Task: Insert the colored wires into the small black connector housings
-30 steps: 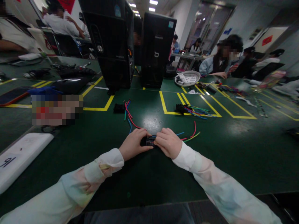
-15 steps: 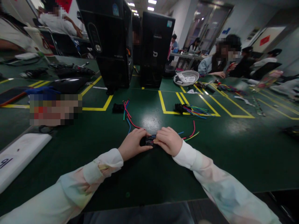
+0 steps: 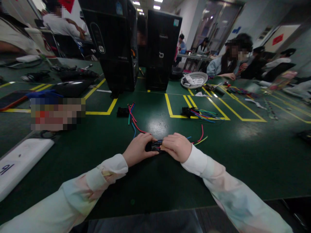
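Observation:
On the table in front of me lies a small black plastic connector block (image 3: pixel 155 146), with a bit of red wire showing in it. Thumb and fingers of my left hand (image 3: pixel 138 149) are closed around its left end. My right hand (image 3: pixel 177 147) pinches at the right end, where a thin wire meets its fingertips; most of that grip is hidden. A red wire (image 3: pixel 202 133) and a yellow-green wire (image 3: pixel 201 141) stick out past my right hand. Beyond my left hand curve another red wire (image 3: pixel 138 128) and a blue wire (image 3: pixel 134 130).
Farther back sit a black connector (image 3: pixel 123 112) and another connector (image 3: pixel 187 112) with several coloured wires. Two black computer towers (image 3: pixel 113 48) (image 3: pixel 160 51) stand behind them. A white basket (image 3: pixel 194 79) is at back right, a white power strip (image 3: pixel 24 161) at left. Several people sit beyond.
My right hand has shifted very slightly to the right, and the wires beside it moved a little. A bit more of the connector block shows between the hands. My left hand stays put.

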The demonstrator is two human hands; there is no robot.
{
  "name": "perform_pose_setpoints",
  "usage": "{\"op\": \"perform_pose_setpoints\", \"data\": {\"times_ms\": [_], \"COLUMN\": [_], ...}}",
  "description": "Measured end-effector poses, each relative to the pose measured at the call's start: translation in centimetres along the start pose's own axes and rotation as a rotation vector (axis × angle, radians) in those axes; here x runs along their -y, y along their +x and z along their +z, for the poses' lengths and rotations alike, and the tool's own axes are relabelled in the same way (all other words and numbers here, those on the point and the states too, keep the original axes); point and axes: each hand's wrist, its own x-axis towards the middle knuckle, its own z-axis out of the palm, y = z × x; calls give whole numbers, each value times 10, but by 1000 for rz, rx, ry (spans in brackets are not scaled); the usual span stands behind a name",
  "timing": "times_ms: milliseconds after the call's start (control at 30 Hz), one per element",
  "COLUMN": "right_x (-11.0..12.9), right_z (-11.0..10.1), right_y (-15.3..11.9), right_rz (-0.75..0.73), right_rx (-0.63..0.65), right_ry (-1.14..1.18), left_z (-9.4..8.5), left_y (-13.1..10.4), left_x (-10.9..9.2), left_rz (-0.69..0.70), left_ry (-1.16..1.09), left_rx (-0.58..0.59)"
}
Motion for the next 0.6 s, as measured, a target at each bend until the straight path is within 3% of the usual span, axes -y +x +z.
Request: {"op": "perform_pose_setpoints", "data": {"times_ms": [167,333,500,600], "right_x": [0,0,1,-1], "right_z": [2,2,3,3], "right_y": [-1,0,0,0], "right_rz": [33,17,50,24], "right_rx": [-68,-7,-107,-48], "right_ry": [-1,38,-20,27], "left_z": [1,1,0,0], "left_y": [0,0,0,1], "left_x": [1,0,-1,-1], "left_rz": [-3,-5,-4,-2], "left_ry": [-3,5,12,11], "left_rx": [-2,8,13,12]}}
